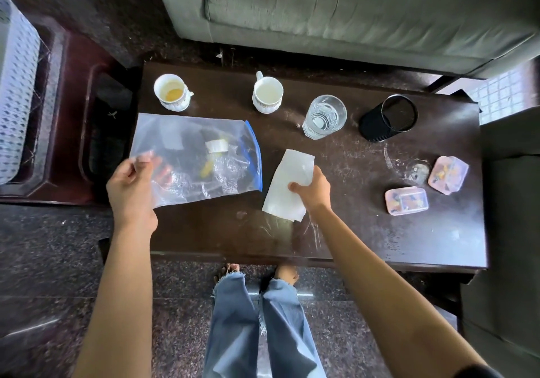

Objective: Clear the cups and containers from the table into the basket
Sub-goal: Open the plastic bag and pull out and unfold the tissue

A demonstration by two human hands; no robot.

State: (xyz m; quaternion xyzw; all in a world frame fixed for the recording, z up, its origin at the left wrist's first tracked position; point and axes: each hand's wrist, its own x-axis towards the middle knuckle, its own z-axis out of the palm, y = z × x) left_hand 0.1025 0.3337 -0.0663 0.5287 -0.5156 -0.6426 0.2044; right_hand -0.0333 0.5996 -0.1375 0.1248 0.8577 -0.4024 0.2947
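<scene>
The dark wooden table [365, 231] is the landmark here. The left hand [131, 190] pinches the near left corner of a clear zip bag [198, 155], fingers closed on the plastic with the thumb on top; the bag lies over the table's left part, its long axis running left to right and its blue zip edge turned toward the table's middle. Small scraps, one white and one yellow, show inside it. The right hand [312, 190] grips a white paper napkin [289, 187] near the table's centre, fingers curled over its right edge; the napkin's long axis runs from the near edge toward the far side, leaning a little right.

Along the table's far side stand two white cups: the left cup [171, 92], holding a yellowish residue, handle to the right, and the second cup [268, 94], handle pointing away. To its right stands a clear glass of water [324, 120], upright, then a black mesh holder [388, 118], tipped with its mouth toward the far right. On the table's right part lie two pink lidded containers [406, 201] and [448, 174], near each other, flat. A white perforated basket [17, 85] sits well left of the table.
</scene>
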